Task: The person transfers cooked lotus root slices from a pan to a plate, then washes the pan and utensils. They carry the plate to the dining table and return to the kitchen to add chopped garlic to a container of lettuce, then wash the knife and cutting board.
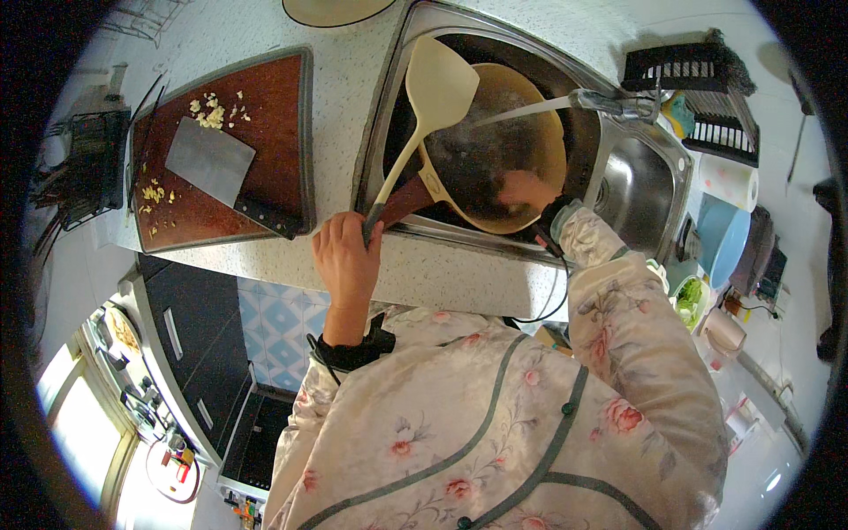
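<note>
My left hand (346, 258) grips the grey handle end of a cream-coloured spatula (442, 83), whose broad blade is raised over the sink's edge. A wok (493, 149) with a cream rim sits tilted in the large basin of the steel sink (503, 250). Its brown handle (407, 201) points towards my left hand. Water (523, 110) streams from the faucet (606, 104) into the wok. Inside the wok, near its close right side, is my right hand (530, 191); it is blurred, and whether it holds anything cannot be seen.
Left of the sink, a cutting board (278, 132) carries a cleaver (211, 159) and chopped pale pieces (211, 114). The cleaver's black handle overhangs the near edge. Right of the sink are a small basin (633, 179), a black rack (722, 142), a paper roll (732, 182) and a blue bowl (723, 238).
</note>
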Available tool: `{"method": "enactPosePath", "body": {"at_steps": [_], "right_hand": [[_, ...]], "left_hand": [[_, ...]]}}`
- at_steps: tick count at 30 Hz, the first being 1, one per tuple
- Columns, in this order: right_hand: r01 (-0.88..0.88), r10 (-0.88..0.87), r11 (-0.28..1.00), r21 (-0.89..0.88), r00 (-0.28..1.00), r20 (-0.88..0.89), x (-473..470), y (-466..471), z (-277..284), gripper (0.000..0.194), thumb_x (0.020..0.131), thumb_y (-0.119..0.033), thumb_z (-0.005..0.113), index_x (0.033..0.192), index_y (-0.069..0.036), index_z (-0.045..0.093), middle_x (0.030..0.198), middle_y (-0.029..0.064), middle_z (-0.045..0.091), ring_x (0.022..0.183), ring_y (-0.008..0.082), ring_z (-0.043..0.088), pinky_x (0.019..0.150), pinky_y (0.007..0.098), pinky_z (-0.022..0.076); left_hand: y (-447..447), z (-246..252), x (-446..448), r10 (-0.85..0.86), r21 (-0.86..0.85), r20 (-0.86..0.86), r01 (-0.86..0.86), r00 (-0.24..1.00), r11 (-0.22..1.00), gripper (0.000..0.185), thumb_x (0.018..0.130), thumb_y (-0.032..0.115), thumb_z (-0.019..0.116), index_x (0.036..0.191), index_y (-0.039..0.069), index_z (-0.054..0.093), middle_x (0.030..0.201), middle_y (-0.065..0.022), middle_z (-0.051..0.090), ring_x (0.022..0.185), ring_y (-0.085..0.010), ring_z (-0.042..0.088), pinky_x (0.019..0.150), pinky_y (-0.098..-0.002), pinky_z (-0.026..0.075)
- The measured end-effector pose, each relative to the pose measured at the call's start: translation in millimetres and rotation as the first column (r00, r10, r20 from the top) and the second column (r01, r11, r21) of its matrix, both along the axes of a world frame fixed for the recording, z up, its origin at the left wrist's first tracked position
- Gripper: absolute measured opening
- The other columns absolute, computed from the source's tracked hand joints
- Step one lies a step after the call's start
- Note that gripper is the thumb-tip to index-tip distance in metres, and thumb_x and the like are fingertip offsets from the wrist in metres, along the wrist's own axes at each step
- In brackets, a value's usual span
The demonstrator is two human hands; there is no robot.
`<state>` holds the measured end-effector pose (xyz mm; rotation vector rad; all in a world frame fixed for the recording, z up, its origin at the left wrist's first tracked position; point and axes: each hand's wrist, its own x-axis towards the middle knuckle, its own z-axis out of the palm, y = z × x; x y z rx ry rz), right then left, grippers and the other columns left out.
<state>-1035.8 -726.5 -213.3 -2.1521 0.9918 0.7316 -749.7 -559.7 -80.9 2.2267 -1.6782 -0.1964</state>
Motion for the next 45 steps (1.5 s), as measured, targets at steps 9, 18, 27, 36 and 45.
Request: {"method": "enactPosePath", "body": {"at_steps": [9,18,27,36,45], "right_hand": [[0.482,-0.785,0.551,0.682,0.577,0.226,89,0,33,0.039,0.078,-0.017,0.055,0.115,-0.005,0.055,0.107,0.0134,0.060,0.093,0.0250,0.058,0.077,0.0328,0.0472],[0.088,-0.174,0.919,0.383,0.965,0.194,10,15,52,0.045,0.077,-0.029,0.061,0.117,-0.009,0.056,0.107,0.0135,0.061,0.095,0.0275,0.058,0.082,0.0356,0.0452],[-0.312,0.253,0.845,-0.435,0.949,-0.189,-46,-63,31,0.024,0.076,-0.031,0.062,0.083,-0.010,0.068,0.077,0.0105,0.065,0.073,0.0294,0.062,0.065,0.0428,0.0495],[-0.019,0.098,0.576,-0.817,0.994,0.046,-14,-102,9,0.028,0.078,-0.010,0.052,0.105,-0.008,0.060,0.096,0.0110,0.058,0.090,0.0272,0.055,0.073,0.0405,0.0450],[-0.082,0.010,0.826,-0.558,0.991,-0.131,-43,-10,3,0.037,0.078,-0.011,0.051,0.114,-0.009,0.058,0.090,0.0169,0.061,0.079,0.0347,0.060,0.065,0.0448,0.0485]], "left_hand": [[0,-5,3,-0.031,-0.024,0.000,0.031,1.000,0.999,0.025,0.072,0.023,0.067,0.084,0.006,0.054,0.086,-0.0071,0.057,0.085,-0.0263,0.053,0.074,-0.0376,0.039],[2,-7,0,-0.039,-0.053,0.024,0.040,0.999,0.998,0.025,0.073,0.024,0.067,0.085,0.006,0.054,0.088,-0.0071,0.056,0.086,-0.0262,0.053,0.074,-0.0369,0.038],[2,-5,1,-0.047,-0.036,0.013,0.047,0.999,0.998,0.026,0.074,0.024,0.066,0.087,0.005,0.054,0.088,-0.0072,0.057,0.087,-0.0259,0.053,0.074,-0.0373,0.038],[2,-5,-1,-0.033,-0.026,0.023,0.034,0.999,0.999,0.025,0.074,0.024,0.067,0.086,0.006,0.054,0.088,-0.0068,0.057,0.087,-0.0259,0.053,0.075,-0.0378,0.038],[1,-7,-1,-0.030,-0.036,0.033,0.031,0.999,0.999,0.026,0.072,0.024,0.068,0.083,0.006,0.054,0.085,-0.0068,0.057,0.085,-0.0262,0.053,0.074,-0.0371,0.039]]}}
